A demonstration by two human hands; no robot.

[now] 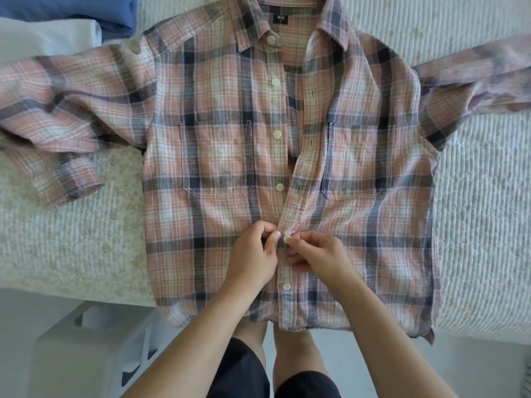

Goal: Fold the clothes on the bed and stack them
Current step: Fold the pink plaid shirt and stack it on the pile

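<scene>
A pink and navy plaid shirt (218,156) lies face up on the white bed (71,239), sleeves spread to both sides. Its lowest button is fastened; the front is open from the middle up to the collar. My left hand (253,254) pinches the left placket edge at the second button from the bottom. My right hand (316,257) pinches the right placket and a white button right beside it. Both hands meet at the shirt's centre line, near the bed's front edge.
Folded blue cloth (71,12) and pale white cloth (43,38) lie at the far left of the bed. A white laundry basket (86,349) stands on the floor at lower left. My legs stand against the bed's front edge.
</scene>
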